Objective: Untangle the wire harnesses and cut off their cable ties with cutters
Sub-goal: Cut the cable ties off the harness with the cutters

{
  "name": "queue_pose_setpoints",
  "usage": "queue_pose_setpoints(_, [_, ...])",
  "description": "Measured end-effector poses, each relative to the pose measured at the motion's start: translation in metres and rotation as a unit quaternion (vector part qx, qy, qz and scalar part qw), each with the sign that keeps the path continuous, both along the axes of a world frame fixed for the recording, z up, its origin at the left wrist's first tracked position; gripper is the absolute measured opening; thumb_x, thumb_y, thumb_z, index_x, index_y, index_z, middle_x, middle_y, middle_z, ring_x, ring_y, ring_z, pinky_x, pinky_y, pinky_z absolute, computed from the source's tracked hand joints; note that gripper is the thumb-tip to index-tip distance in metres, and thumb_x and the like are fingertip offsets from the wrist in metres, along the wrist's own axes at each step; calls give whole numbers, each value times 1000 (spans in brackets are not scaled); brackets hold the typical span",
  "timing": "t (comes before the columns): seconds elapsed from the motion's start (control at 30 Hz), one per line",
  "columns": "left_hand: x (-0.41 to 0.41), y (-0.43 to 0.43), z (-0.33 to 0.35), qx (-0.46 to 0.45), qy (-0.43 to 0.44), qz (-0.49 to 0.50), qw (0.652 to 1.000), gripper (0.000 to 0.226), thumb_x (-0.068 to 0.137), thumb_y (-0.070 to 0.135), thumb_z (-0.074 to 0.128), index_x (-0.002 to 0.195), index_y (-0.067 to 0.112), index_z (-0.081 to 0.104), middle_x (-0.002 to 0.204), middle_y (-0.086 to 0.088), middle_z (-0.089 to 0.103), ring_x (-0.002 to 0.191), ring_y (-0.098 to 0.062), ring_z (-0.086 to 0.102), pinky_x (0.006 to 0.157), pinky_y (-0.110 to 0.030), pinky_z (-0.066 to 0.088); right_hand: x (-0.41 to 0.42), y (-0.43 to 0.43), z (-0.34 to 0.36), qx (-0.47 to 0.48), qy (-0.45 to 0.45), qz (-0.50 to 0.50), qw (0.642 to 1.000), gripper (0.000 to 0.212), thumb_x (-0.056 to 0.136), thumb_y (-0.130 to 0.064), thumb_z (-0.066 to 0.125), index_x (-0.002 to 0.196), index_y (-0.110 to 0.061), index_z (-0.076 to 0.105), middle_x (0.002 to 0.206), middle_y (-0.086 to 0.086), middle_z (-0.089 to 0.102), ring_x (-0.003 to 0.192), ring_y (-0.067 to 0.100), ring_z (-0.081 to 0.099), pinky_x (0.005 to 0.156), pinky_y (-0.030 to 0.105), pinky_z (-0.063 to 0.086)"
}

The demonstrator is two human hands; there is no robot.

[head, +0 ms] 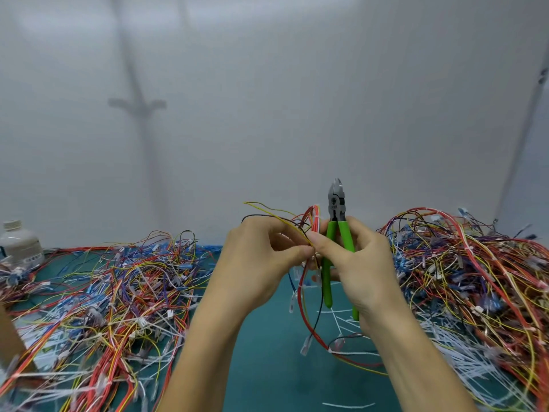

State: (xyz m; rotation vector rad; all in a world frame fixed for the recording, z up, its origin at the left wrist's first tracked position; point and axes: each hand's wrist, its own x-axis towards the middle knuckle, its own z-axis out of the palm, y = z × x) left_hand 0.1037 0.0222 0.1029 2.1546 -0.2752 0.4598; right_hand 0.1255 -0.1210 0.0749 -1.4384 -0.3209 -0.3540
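Both hands are raised above the green mat (267, 352), working on one wire harness (309, 221) of red, yellow and black wires. My left hand (252, 263) pinches its wires between thumb and fingers. My right hand (356, 263) grips the green-handled cutters (337, 209), whose closed jaws point straight up, and its thumb and forefinger also pinch the harness wires beside my left fingertips. A white cable tie wraps the red wires just left of the cutter head. The harness's loose ends, with clear connectors, hang down to the mat.
A big tangle of coloured harnesses (118, 292) covers the mat on the left, another pile (475, 278) lies on the right. Cut white cable ties (347, 322) litter the mat under my right wrist. A white plastic bottle (17, 245) stands far left, beside a brown cardboard edge (9, 337).
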Motion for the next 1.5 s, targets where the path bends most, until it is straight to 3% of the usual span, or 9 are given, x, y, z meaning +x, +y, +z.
queue_pose_setpoints(0.13, [-4,-5,1,49,-49,30,997,14,71,34,83,76,24,74,70,13,73,70,3,67,67,-25,54,-1,-1,2,20,4,8,1000,9,84,-9,74,79,-15,70,66,4,66,62,21,64,58,43,60])
queue_pose_setpoints(0.37, [-2,-22,-3,49,-97,86,990,4,79,23,74,77,20,71,72,8,73,73,-8,69,72,-35,55,1,-4,2,46,0,0,999,5,85,-7,72,84,-9,68,70,6,69,61,20,69,50,30,57])
queue_pose_setpoints(0.6, [8,12,-3,-133,-62,101,984,15,79,6,77,80,19,71,68,2,74,69,-9,72,72,-26,57,5,-8,0,42,33,2,999,7,88,-8,69,84,-13,66,80,8,75,59,22,71,55,34,60])
queue_pose_setpoints(0.7, [11,21,-4,-233,-42,73,969,13,87,-1,68,81,11,71,70,-6,74,69,-14,74,64,-20,57,6,-6,-2,36,41,3,998,6,88,-8,68,84,-13,67,79,10,74,59,20,70,54,33,59])
queue_pose_setpoints(0.83, [14,15,-8,-271,16,20,962,17,98,2,53,83,-1,61,68,-6,72,68,-18,74,61,-20,58,7,-1,-7,2,33,7,999,6,89,-8,68,86,-14,68,78,4,75,58,18,70,57,32,58])
queue_pose_setpoints(1.03, [14,7,-9,-250,79,-52,964,18,94,25,60,88,13,72,98,-8,75,91,-15,67,85,-32,47,10,2,-12,-85,-30,-24,996,7,86,-22,74,85,-29,73,71,8,68,68,35,65,67,54,58])
queue_pose_setpoints(1.2, [14,7,-11,-310,144,-129,931,32,83,34,62,102,10,70,103,-3,75,97,-17,67,101,-41,41,11,3,-15,-132,-57,-12,990,13,89,-23,71,90,-36,73,68,-4,70,60,12,66,61,38,58])
queue_pose_setpoints(1.4, [19,5,-11,-446,132,-148,873,38,77,20,63,105,-7,65,101,-21,71,86,-23,68,81,-27,56,6,5,-12,-186,-58,8,981,7,93,-34,65,91,-34,72,72,3,68,64,23,67,63,42,59])
queue_pose_setpoints(1.5, [22,5,-12,-439,93,-89,889,27,68,21,70,88,3,72,85,-12,74,72,-17,69,76,-27,57,4,4,-9,-215,-53,-2,975,17,95,-36,60,86,-24,69,72,8,65,60,20,66,64,49,57])
